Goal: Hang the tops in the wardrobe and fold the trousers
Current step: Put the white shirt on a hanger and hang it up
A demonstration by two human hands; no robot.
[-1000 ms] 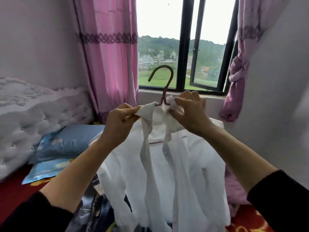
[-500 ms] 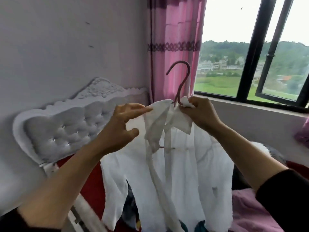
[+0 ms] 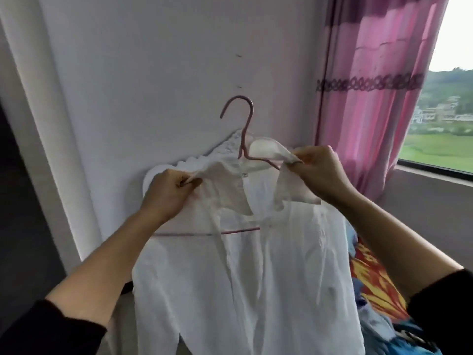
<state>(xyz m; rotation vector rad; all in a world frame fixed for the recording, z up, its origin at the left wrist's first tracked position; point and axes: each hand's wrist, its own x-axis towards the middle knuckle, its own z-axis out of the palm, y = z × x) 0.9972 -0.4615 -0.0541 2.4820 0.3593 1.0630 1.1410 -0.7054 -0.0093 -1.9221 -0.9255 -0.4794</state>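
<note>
- My white top [image 3: 256, 278] hangs on the pink hanger [image 3: 246, 131] in the middle of the frame. Its long axis runs straight down, and the hook points up against the pale wall [image 3: 166, 60].
- My left hand [image 3: 166, 193] pinches one collar tip and my right hand [image 3: 320, 172] pinches the other, one on each side of the hook. The right sits a little higher and closer to the hanger's wire.
- Neither hand holds the hook. I judge one must let go of the collar and take it before hanging.
- The dark opening [image 3: 15, 226] at the left edge may be the wardrobe, but I cannot tell, and no rail shows.
- A white upright strip [image 3: 51, 124] stands between the top and that opening.
- The pink curtain [image 3: 371, 98] fills the upper right, with the window [image 3: 448, 111] at the right edge.
- Patterned bedding [image 3: 376, 285] lies at the lower right, beside the top's side.
</note>
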